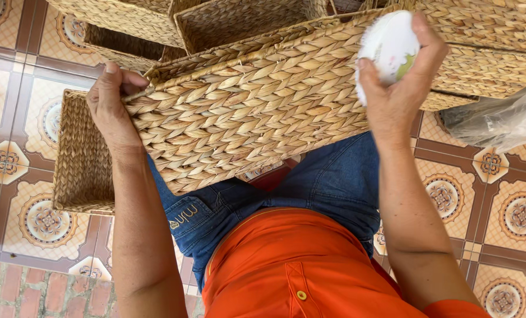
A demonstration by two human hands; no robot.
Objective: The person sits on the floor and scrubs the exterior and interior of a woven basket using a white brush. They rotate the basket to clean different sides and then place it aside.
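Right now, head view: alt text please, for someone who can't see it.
Seen from above, a seated person steadies a woven basket on their lap, left hand gripping its corner, right hand holding a white round object against it. More woven baskets sit around on patterned floor tiles.

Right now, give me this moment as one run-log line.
left hand: grips basket corner | right hand: holds white round object against basket | basket: on lap | more baskets on tiled floor
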